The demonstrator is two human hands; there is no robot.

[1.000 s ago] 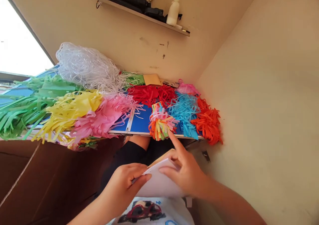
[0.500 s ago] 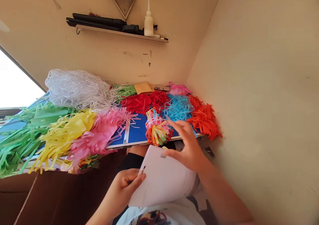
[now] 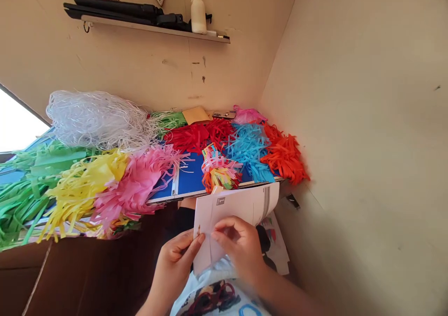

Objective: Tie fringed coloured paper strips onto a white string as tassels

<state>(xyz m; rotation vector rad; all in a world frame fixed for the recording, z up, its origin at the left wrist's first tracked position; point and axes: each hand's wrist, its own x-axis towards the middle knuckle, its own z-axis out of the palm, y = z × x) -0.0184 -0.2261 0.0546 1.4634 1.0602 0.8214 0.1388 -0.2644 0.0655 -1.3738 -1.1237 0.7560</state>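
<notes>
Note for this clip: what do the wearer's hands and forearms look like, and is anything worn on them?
Both the left hand and right hand are bare: no gloves, rings, watch or bracelet visible. No sleeve shows on either visible forearm.

Setting: small corner of a room, probably in a home, used as a craft spot. Basis: plain beige far wall (image 3: 140, 78), scuffed, meets right wall (image 3: 367, 120); narrow shelf (image 3: 147, 25) on the far wall bears nozzle bottle (image 3: 199, 16) and long black items (image 3: 112, 8); bright opening (image 3: 17, 124) at left; blue-topped table (image 3: 190, 179) heaped with white strands (image 3: 94, 120) and bundles of coloured cut strips (image 3: 140, 180); phone (image 3: 224, 115) near its far edge. Exact room type cannot be told.
</notes>
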